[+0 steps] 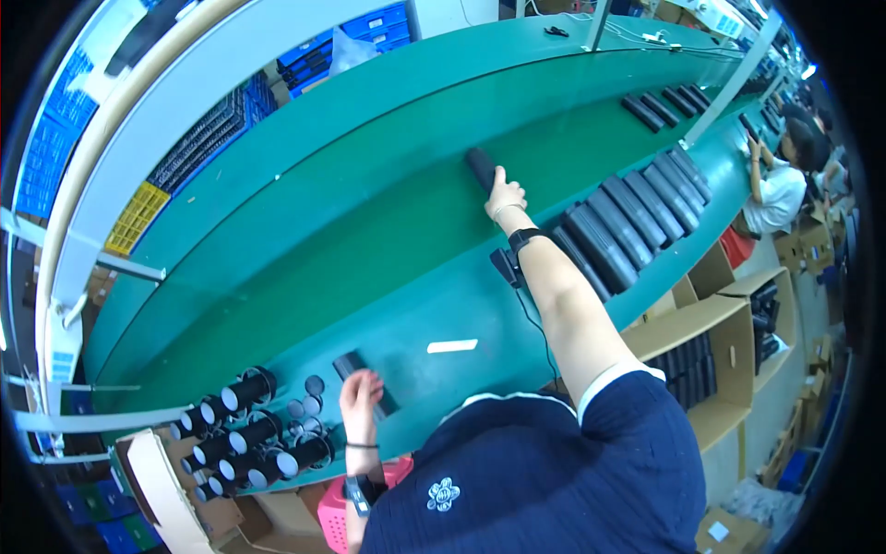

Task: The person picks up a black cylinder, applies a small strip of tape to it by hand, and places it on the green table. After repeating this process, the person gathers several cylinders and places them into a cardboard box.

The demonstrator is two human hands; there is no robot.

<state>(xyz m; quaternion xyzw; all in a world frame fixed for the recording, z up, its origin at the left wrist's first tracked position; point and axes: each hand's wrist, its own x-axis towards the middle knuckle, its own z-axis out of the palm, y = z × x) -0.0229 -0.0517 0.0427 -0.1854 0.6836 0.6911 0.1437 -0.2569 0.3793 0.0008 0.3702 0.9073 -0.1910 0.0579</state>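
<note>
My right arm reaches far across the green work surface. At its end my right hand (507, 196) is closed around the near end of a black tube (480, 167) over the dark green belt. My left hand (361, 393) is low on the near ledge, fingers curled over another black tube (348, 363); its middle is hidden behind the hand. Left of that hand stand several black cylinders with pale round ends (249, 391) and a few small dark round caps (314, 384). Right of my right forearm lies a row of dark tubes (600, 242).
A white strip (452, 346) lies on the near ledge. More black tubes (643, 113) rest farther along the belt. Open cardboard boxes (729, 369) stand at the right, a pink basket (334, 511) below my left arm. A co-worker (778, 180) sits at the far right.
</note>
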